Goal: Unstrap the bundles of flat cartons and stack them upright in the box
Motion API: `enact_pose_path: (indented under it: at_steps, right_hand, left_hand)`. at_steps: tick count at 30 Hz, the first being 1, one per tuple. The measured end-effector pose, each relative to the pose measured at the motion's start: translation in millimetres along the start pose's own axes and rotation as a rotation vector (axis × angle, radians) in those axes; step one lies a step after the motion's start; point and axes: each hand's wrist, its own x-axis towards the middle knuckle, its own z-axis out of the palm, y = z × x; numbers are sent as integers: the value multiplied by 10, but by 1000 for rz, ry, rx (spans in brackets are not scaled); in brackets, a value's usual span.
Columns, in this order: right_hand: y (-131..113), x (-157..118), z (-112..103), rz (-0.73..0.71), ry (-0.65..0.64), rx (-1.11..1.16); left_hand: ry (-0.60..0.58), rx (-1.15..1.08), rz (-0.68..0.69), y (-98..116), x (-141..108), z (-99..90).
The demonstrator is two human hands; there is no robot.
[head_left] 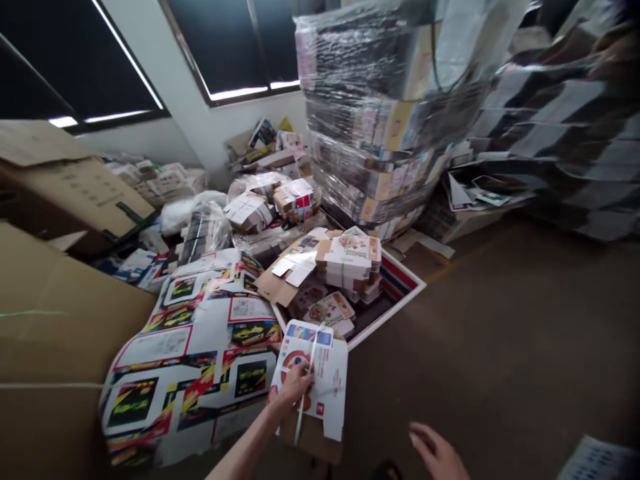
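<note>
While the left hand pinches a strapped bundle of flat printed cartons low in the frame's centre, the right hand hovers spread and empty at lower right. Left of the bundle lies a large colourful printed sheet; above, a stack of folded boxes; farther up, a shrink-wrapped pallet.

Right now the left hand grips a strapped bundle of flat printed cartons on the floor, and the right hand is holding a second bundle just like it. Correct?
Not quite. In the head view the left hand does grip the strapped bundle on the floor, but the right hand holds nothing: it is open and apart from the bundle.
</note>
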Motion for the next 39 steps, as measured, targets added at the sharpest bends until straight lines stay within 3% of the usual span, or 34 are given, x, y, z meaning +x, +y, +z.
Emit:
enact_pose_path:
  at_steps: [5, 7, 10, 14, 18, 24, 29, 34, 36, 39]
  right_hand:
    - [-1343, 663, 923, -307, -109, -279]
    - [-1758, 949, 1280, -385, -114, -349]
    - [-2111, 1386, 1704, -470, -141, -423]
    - [-2194, 1831, 2000, -487, -195, -478]
    - [-2079, 2059, 2035, -446, -241, -362]
    - [-2018, 2098, 1980, -227, -224, 82]
    - [-2326, 1955, 1850, -141, -267, 434]
    - [-2664, 1591, 1671, -82, -330, 566]
    - [-2872, 1437, 1646, -153, -386, 549]
    - [-3198, 1384, 1577, -387, -408, 461]
  left_hand:
    - [10, 16, 62, -112, -64, 24]
    - [29, 24, 72, -148, -95, 45]
    - [65, 34, 59, -198, -123, 90]
    - [141, 54, 2, -234, -150, 159]
    - [213, 57, -65, -182, -172, 210]
    - [206, 6, -141, -18, -156, 223]
    - [207, -20, -154, 42, -133, 185]
    - [167, -74, -164, 49, -148, 212]
    - [183, -80, -146, 49, -127, 219]
    - [212, -91, -109, 48, -72, 194]
